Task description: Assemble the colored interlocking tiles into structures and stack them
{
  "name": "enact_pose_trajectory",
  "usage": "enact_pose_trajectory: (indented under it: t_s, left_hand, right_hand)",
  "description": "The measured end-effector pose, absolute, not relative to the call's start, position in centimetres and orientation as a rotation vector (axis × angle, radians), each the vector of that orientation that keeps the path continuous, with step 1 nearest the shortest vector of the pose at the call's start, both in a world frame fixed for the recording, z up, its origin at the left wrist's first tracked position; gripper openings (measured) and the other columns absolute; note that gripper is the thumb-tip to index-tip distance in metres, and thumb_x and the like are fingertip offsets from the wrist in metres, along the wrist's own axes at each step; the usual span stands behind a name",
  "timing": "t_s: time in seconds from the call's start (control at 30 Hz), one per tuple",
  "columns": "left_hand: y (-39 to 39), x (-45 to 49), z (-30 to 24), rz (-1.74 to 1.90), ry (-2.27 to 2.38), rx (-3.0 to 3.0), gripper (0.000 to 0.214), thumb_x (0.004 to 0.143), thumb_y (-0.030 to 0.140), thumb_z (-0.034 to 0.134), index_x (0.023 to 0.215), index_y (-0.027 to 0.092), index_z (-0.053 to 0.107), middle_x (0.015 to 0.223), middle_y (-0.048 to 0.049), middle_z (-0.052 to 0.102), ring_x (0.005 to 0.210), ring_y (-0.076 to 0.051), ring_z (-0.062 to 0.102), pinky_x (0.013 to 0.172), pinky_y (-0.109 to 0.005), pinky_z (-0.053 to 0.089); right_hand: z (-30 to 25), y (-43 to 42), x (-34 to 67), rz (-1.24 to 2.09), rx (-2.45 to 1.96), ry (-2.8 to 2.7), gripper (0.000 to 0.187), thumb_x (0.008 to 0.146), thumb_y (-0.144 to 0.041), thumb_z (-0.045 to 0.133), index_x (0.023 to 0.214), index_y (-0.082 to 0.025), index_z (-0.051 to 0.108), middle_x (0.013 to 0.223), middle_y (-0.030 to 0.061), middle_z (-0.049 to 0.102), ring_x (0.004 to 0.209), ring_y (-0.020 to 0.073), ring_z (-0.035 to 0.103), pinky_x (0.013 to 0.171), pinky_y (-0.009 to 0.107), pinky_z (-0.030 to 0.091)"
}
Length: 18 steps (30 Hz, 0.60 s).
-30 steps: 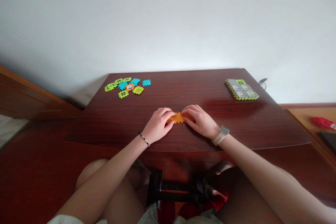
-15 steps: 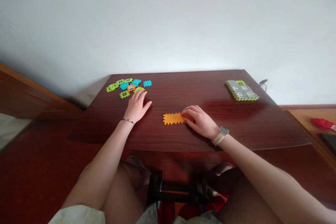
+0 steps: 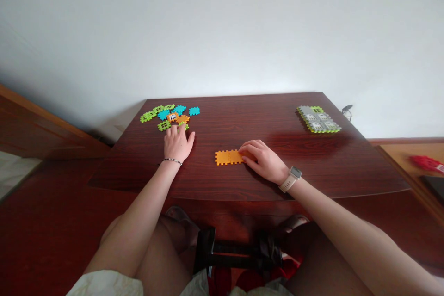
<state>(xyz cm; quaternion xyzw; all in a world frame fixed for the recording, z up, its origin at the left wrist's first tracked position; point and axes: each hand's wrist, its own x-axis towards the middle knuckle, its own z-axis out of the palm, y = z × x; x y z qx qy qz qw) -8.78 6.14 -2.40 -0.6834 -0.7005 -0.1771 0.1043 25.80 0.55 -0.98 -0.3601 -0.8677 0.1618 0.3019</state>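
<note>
My left hand (image 3: 178,144) reaches over the near edge of a loose pile of interlocking plastic tiles, thumb held apart. Its fingertips rest on a green tile (image 3: 185,126), partly covered by them. Just beyond lies an orange tile (image 3: 182,119), and beside it an orange tile with a white window (image 3: 172,117). A green window-frame tile (image 3: 163,126) is left of the fingers. Near the table's front, my right hand (image 3: 264,159) grips the right end of a flat strip of joined orange tiles (image 3: 228,157); its fingers cover that end.
Blue tiles (image 3: 194,111) and several green tiles (image 3: 148,116) lie at the table's back left. A block of joined grey and green tiles with white windows (image 3: 319,120) sits at the right. The dark wooden table (image 3: 243,120) stands against a white wall (image 3: 229,32).
My left hand has drawn back toward me and turned, dragging the green tile nearer and uncovering the orange tile behind it. My right hand stays on the orange strip.
</note>
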Motion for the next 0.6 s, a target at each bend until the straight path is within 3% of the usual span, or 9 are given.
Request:
enact_pose_trajectory:
  t_s: [0.13,0.23,0.37,0.6]
  left_hand:
    - [5.71,-8.11,-2.02,-0.456,-2.231,-1.765,0.056,0.106,0.052,0.05,0.141,0.011,0.063,0.129,-0.0283,0.067,0.129,-0.048,0.058,0.105,-0.06,0.049]
    - [5.82,-8.03,-2.06,-0.48,-2.199,-1.807,0.058,0.106,0.052,0.051,0.146,0.012,0.061,0.147,-0.0286,0.061,0.14,-0.048,0.053,0.112,-0.062,0.045]
    - [6.33,-8.35,-2.39,-0.511,-2.073,-2.045,0.057,0.107,0.048,0.049,0.154,0.016,0.057,0.169,-0.0212,0.048,0.157,-0.041,0.041,0.126,-0.059,0.033]
    - [6.46,-8.67,-2.49,-0.548,-2.074,-2.12,0.053,0.108,0.048,0.048,0.15,0.019,0.06,0.151,-0.0199,0.065,0.144,-0.042,0.053,0.119,-0.061,0.042]
  right_hand:
    - [-0.98,0.58,25.82,0.426,-0.951,-2.302,0.014,0.106,-0.018,0.061,0.116,-0.025,0.068,0.12,0.0099,0.075,0.113,0.0308,0.066,0.102,0.052,0.056]
    - [-0.97,0.58,25.83,0.425,-0.944,-2.3,0.015,0.105,-0.018,0.061,0.116,-0.025,0.068,0.119,0.0097,0.075,0.112,0.0308,0.066,0.102,0.052,0.056]
    - [-1.01,0.57,25.85,0.42,-0.946,-2.304,0.015,0.105,-0.017,0.062,0.116,-0.026,0.068,0.12,0.0094,0.075,0.112,0.0308,0.066,0.103,0.052,0.056]
    - [-1.1,0.56,25.86,0.415,-0.949,-2.3,0.016,0.104,-0.017,0.062,0.116,-0.026,0.068,0.12,0.0093,0.075,0.114,0.0308,0.066,0.103,0.052,0.056]
